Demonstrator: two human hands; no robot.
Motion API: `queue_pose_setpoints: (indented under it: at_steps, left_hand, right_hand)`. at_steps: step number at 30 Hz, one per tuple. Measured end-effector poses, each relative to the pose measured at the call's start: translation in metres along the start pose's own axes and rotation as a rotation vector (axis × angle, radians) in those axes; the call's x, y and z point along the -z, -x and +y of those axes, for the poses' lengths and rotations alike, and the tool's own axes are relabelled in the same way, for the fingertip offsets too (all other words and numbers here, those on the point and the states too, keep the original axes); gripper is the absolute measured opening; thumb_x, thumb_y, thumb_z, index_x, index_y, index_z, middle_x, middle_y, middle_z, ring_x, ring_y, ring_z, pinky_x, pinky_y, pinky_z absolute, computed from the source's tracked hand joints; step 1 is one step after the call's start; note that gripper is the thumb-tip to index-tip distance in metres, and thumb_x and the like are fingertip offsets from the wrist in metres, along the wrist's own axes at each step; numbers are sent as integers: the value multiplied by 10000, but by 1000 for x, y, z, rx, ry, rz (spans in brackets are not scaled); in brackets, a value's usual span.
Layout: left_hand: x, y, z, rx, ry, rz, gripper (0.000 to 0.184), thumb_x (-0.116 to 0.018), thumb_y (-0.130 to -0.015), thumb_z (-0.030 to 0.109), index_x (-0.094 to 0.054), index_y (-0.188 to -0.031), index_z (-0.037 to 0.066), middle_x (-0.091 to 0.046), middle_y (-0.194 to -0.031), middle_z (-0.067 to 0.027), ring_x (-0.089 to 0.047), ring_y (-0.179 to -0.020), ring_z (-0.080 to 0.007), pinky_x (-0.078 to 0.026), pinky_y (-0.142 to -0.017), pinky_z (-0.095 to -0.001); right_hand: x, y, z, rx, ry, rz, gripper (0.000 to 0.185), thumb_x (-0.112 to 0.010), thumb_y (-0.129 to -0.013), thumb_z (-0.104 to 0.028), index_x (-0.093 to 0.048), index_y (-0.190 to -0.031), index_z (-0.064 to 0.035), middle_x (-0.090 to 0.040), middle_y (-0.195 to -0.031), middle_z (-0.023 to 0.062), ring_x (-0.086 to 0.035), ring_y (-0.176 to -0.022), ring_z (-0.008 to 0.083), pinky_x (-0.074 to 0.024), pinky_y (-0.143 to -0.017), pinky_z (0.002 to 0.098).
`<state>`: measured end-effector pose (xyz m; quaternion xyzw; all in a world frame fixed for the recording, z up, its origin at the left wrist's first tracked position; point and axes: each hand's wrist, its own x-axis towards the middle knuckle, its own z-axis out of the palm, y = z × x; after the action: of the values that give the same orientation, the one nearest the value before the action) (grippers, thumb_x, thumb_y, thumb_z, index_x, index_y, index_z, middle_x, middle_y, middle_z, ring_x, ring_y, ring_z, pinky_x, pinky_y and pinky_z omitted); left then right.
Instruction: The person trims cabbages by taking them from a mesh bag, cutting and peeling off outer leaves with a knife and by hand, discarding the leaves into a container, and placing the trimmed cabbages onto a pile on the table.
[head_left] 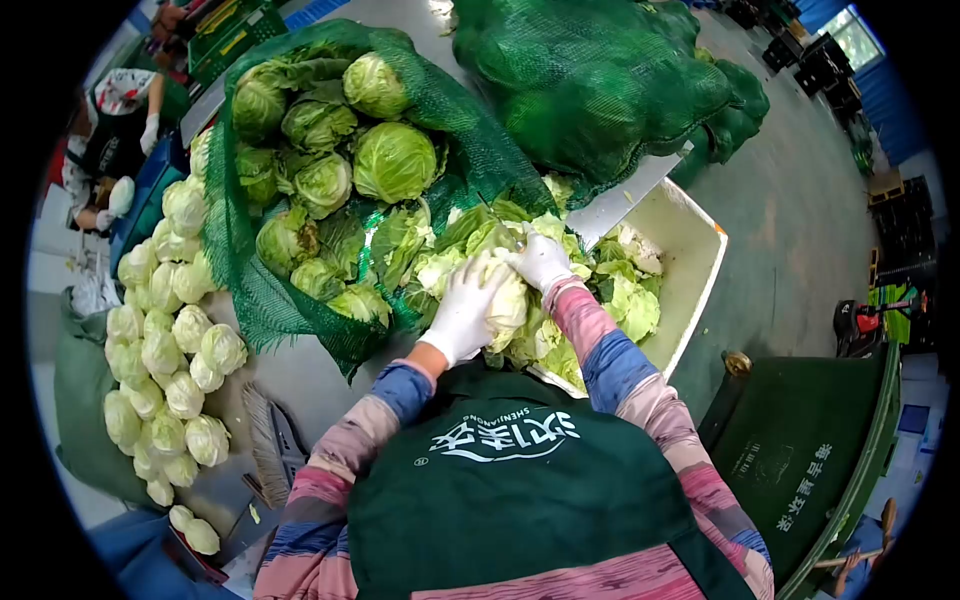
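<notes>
My left hand (pixel 466 308), in a white glove, is wrapped round the left side of a pale cabbage (pixel 508 303). At the cabbage's upper right, my right hand (pixel 541 261), gloved too, has its fingers closed at the leaves; what they pinch is too small to make out. Loose green leaves (pixel 632 305) lie under and beside the cabbage, some in a white bin (pixel 698 262). Just beyond my hands, an open green net bag (pixel 225 255) holds several untrimmed cabbages (pixel 394 162).
Several pale cabbages (pixel 165 352) are piled at the left, near a brush (pixel 268 440). Another full green net bag (pixel 590 90) sits at the top. A large green bin (pixel 790 440) stands at the right. A co-worker's gloved hand (pixel 150 134) shows at the upper left.
</notes>
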<state>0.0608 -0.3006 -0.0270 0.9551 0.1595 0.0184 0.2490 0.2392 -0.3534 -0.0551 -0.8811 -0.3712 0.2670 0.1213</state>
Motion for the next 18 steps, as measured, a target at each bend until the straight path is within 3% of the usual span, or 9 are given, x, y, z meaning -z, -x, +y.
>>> queue_pose_setpoints:
  at_steps: [4, 5, 7, 9, 12, 14, 15, 17, 18]
  left_hand:
    - [1, 26, -24, 1, 299, 188, 839, -739, -547, 80, -423, -1323, 55, -289, -1437, -216, -310, -1323, -412, -289, -1106, -446]
    - [-6, 36, -37, 42, 437, 248, 855, -748, -539, 87, -401, -1320, 44, -314, -1409, -207, -313, -1329, -381, -287, -1112, -424]
    - [-20, 51, -60, 107, 684, 413, 896, -746, -530, 64, -349, -1333, 40, -338, -1383, -186, -349, -1314, -346, -309, -1102, -395]
    - [-33, 55, -75, 268, 990, 441, 987, -823, -558, 52, -269, -1375, 53, -390, -1359, -130, -430, -1252, -239, -377, -1047, -342]
    - [-23, 47, -82, 246, 924, 519, 961, -816, -647, 21, -243, -1417, 74, -456, -1322, -130, -483, -1218, -239, -439, -1009, -374]
    - [-13, 46, -83, 353, 1375, 418, 829, -780, -738, 140, -304, -1412, 56, -446, -1360, -122, -476, -1222, -253, -417, -1017, -381]
    - [-7, 46, -81, 344, 1366, 416, 829, -780, -738, 140, -304, -1412, 56, -446, -1360, -122, -476, -1222, -253, -417, -1017, -381]
    - [-3, 56, -73, 466, 1974, 372, 720, -711, -824, 294, -344, -1409, 88, -453, -1379, -116, -490, -1224, -282, -429, -1008, -456]
    - [-5, 62, -69, 439, 1944, 380, 757, -663, -832, 447, -327, -1427, 120, -402, -1431, -125, -444, -1271, -332, -392, -1028, -546]
  right_hand:
    - [-14, -3, -3, -103, -54, -44, 938, -673, -777, -533, -245, -1474, -73, -662, -1078, 190, -643, -999, 298, -502, -860, 397]
    - [-21, 5, 0, -39, -12, 12, 1015, -736, -721, -521, -226, -1480, -79, -674, -998, 190, -671, -871, 306, -531, -756, 387]
    - [-41, 6, 0, -4, 178, 136, 1003, -750, -715, -469, -228, -1479, -82, -667, -1012, 160, -671, -832, 297, -535, -695, 395]
    - [-46, 6, -1, -4, 181, 181, 968, -748, -723, -432, -244, -1471, -80, -652, -1045, 148, -667, -811, 296, -529, -674, 398]
    - [-49, 7, 6, -8, 117, 202, 895, -751, -732, -379, -287, -1453, -126, -649, -1051, 147, -662, -819, 296, -525, -686, 391]
    - [-52, 11, 20, 23, 12, 235, 854, -755, -730, -367, -318, -1434, -162, -649, -1048, 141, -656, -832, 303, -521, -700, 393]
    - [-41, 24, 14, -13, -5, 267, 867, -768, -725, -345, -316, -1441, -161, -649, -1080, 138, -662, -851, 294, -525, -714, 381]
    - [-43, 28, 30, -40, -35, 325, 887, -776, -726, -330, -301, -1456, -162, -657, -1087, 134, -670, -870, 275, -528, -735, 373]
    - [-34, 36, 34, -97, -102, 349, 888, -774, -728, -338, -299, -1460, -168, -665, -1071, 137, -672, -868, 269, -531, -746, 373]
